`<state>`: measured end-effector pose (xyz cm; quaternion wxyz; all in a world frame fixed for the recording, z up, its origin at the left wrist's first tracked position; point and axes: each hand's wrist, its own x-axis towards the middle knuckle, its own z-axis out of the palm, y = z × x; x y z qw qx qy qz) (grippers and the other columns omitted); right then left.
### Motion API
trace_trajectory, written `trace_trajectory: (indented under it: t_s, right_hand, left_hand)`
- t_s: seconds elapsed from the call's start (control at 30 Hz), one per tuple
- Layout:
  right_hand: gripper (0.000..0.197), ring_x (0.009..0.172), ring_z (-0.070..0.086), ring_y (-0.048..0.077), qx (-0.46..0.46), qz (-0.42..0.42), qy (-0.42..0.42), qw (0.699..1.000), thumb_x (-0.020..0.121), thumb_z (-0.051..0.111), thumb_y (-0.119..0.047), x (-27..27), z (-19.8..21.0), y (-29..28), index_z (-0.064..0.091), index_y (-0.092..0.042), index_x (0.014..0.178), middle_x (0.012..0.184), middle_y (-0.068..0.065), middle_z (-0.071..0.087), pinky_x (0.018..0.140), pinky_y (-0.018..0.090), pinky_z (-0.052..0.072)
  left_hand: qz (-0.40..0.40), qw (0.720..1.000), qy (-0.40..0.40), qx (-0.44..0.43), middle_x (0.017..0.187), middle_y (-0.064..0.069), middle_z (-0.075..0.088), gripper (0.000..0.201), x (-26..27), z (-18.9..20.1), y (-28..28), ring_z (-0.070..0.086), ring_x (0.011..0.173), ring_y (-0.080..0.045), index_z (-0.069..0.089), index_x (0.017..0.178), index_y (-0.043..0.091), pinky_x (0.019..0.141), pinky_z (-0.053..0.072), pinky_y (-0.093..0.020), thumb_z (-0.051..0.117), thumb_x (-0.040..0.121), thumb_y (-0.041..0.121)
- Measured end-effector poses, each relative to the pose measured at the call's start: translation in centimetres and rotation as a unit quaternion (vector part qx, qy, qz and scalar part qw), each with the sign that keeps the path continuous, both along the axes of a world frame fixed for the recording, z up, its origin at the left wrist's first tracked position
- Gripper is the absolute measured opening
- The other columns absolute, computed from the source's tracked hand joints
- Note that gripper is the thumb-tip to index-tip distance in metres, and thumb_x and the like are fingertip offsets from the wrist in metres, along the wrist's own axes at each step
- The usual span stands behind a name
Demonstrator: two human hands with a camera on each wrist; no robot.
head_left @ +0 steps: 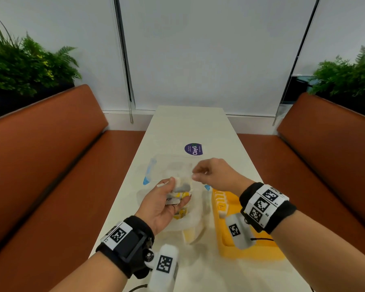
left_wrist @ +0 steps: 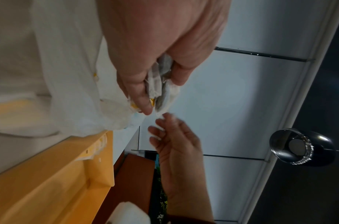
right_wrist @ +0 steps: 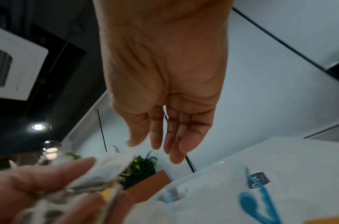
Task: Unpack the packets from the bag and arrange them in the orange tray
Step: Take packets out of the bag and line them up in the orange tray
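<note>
The long white table [head_left: 190, 127] is the landmark; rust-brown benches [head_left: 40, 157] flank it on both sides, with ferns [head_left: 27, 64] behind their backs and white blinds [head_left: 207, 51] beyond its far end. On the table's near right part sits the orange tray [head_left: 259, 249], with a row of packets [head_left: 220, 202] already standing at its far end. Just left of the tray lies the bag [head_left: 190, 218], translucent white and crumpled; a clear container with blue clips [head_left: 150, 171] lies behind it, towards the table's middle. Farther along the table is a round purple sticker [head_left: 193, 149].

Above the bag, the left hand [head_left: 162, 205] is turned palm up, its thumb and fingers curled round a small bundle of packets [head_left: 180, 190], which hides part of the bag and the container. The right hand [head_left: 215, 173] hovers beside the bundle, above the table's middle, its fingers relaxed and slightly spread, holding nothing; the wrist view shows its fingertips [right_wrist: 174, 154] just short of the bundle's upper edge.
</note>
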<state>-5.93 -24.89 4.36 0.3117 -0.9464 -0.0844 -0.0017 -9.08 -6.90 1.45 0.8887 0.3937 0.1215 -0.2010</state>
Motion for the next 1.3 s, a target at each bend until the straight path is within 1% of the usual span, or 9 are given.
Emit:
trace_trajectory:
  t_s: [0.1,0.3,0.5,0.57,0.77,0.9,1.0,1.13,1.3]
  right_hand:
    - [0.036,0.083,0.058,0.01,-0.013,0.076,0.022,0.997,0.079,0.076,-0.029,-0.9,1.0,1.9,0.066,-0.015,0.11,0.098,-0.004,0.062,0.072,0.013,0.043]
    - [0.019,0.068,0.056,0.011,0.036,0.065,-0.037,0.997,0.076,0.078,-0.015,-1.2,0.8,2.3,0.059,-0.019,0.077,0.077,-0.012,0.054,0.067,0.022,0.046]
    - [0.025,0.067,0.055,0.017,-0.008,0.132,-0.267,0.954,0.066,0.061,0.018,-1.6,-0.8,1.9,0.065,-0.007,0.069,0.083,0.006,0.057,0.059,0.03,0.049]
    - [0.025,0.073,0.059,0.022,-0.011,0.143,-0.286,0.947,0.064,0.059,0.018,-1.9,-1.0,1.8,0.066,-0.006,0.068,0.087,0.008,0.058,0.062,0.034,0.053]
    - [0.031,0.08,0.061,0.024,0.055,0.099,-0.214,0.97,0.069,0.044,0.017,-2.3,-0.2,1.2,0.063,-0.006,0.079,0.091,0.011,0.062,0.07,0.037,0.054]
    - [0.015,0.069,0.061,0.016,0.156,-0.004,-0.033,0.987,0.089,0.05,-0.002,-2.4,1.0,1.0,0.051,-0.014,0.099,0.093,0.014,0.068,0.077,0.04,0.054]
    - [0.022,0.064,0.061,0.011,0.083,0.01,0.02,0.996,0.091,0.061,-0.019,-2.5,1.3,1.0,0.058,-0.015,0.112,0.078,0.002,0.066,0.068,0.025,0.052]
    - [0.012,0.062,0.059,0.008,0.036,0.025,0.017,0.999,0.082,0.071,-0.011,-2.7,1.4,1.1,0.07,-0.012,0.094,0.067,-0.003,0.063,0.063,0.017,0.048]
    - [0.008,0.059,0.055,-0.001,-0.011,0.002,0.018,1.0,0.079,0.075,-0.018,-2.6,2.0,-0.4,0.074,-0.014,0.085,0.064,-0.012,0.062,0.061,0.01,0.043]
  left_hand:
    - [-0.02,1.0,-0.016,0.001,0.092,-0.017,0.07,0.012,-0.2,0.2,-0.1,0.069,0.084,-0.028,0.059,0.093,0.005,0.086,0.053,-0.046,0.054,0.096,0.015]
    - [0.0,1.0,0.002,0.012,0.108,-0.017,0.061,0.019,-0.1,0.1,0.0,0.065,0.096,-0.03,0.06,0.099,0.004,0.086,0.054,-0.047,0.058,0.095,0.023]
    - [-0.054,0.998,0.022,0.026,0.116,-0.021,0.061,0.05,-0.1,-0.5,0.4,0.06,0.107,-0.04,0.063,0.114,-0.002,0.068,0.059,-0.043,0.071,0.083,0.037]
    - [-0.07,0.997,0.025,0.022,0.114,-0.022,0.061,0.039,-0.3,-0.5,0.4,0.059,0.109,-0.044,0.065,0.11,-0.001,0.061,0.059,-0.039,0.073,0.082,0.026]
    - [-0.09,0.996,0.01,0.023,0.1,-0.022,0.064,0.009,-0.4,-0.6,-0.1,0.056,0.115,-0.048,0.061,0.096,0.002,0.053,0.057,-0.032,0.062,0.088,0.007]
    - [-0.086,0.993,-0.032,0.078,0.095,-0.019,0.067,0.005,-0.4,-0.8,-0.2,0.062,0.099,-0.042,0.061,0.089,0.005,0.063,0.06,-0.034,0.065,0.086,0.005]
    - [-0.087,0.988,-0.062,0.109,0.094,-0.017,0.069,0.007,-0.2,-1.2,0.0,0.066,0.09,-0.034,0.063,0.085,0.006,0.073,0.06,-0.037,0.069,0.082,0.004]
    - [-0.083,0.984,-0.081,0.132,0.084,-0.014,0.071,0.011,0.0,-1.4,0.0,0.069,0.078,-0.026,0.063,0.085,0.007,0.089,0.052,-0.043,0.071,0.079,0.001]
    - [-0.036,0.991,-0.049,0.118,0.083,-0.012,0.064,0.006,0.4,-1.2,0.1,0.063,0.077,-0.027,0.063,0.088,0.005,0.071,0.06,-0.037,0.068,0.085,0.004]
